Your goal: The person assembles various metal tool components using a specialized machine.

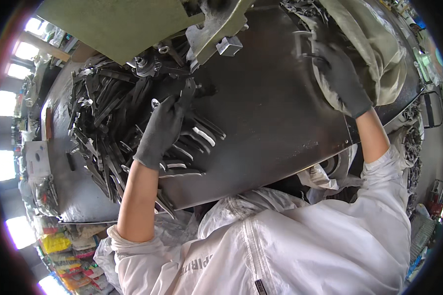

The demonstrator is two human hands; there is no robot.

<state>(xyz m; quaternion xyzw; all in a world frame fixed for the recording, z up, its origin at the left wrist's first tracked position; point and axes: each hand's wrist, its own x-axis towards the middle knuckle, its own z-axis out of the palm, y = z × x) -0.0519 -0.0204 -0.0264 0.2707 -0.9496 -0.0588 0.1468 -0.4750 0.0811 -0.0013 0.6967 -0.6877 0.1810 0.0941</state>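
Observation:
My left hand [158, 130], in a dark grey glove, is closed round a dark flat metal piece [188, 89]. It is in front of the machine's lower end, beside a heap of similar long metal pieces [101, 113]. Several pieces with shiny edges [202, 135] fan out on the table next to the wrist. My right hand [342, 76], also gloved, is at the far right over the edge of a pale cloth sack [379, 44]. Its fingers grip a thin curved metal piece [312, 56], blurred by motion; its exact kind is unclear.
A green machine plate [118, 24] with a metal block [229, 45] overhangs the dark metal tabletop [261, 108] at the top. More metal pieces [307, 9] lie by the sack's mouth. Stacked colourful bags [66, 250] stand on the floor at lower left.

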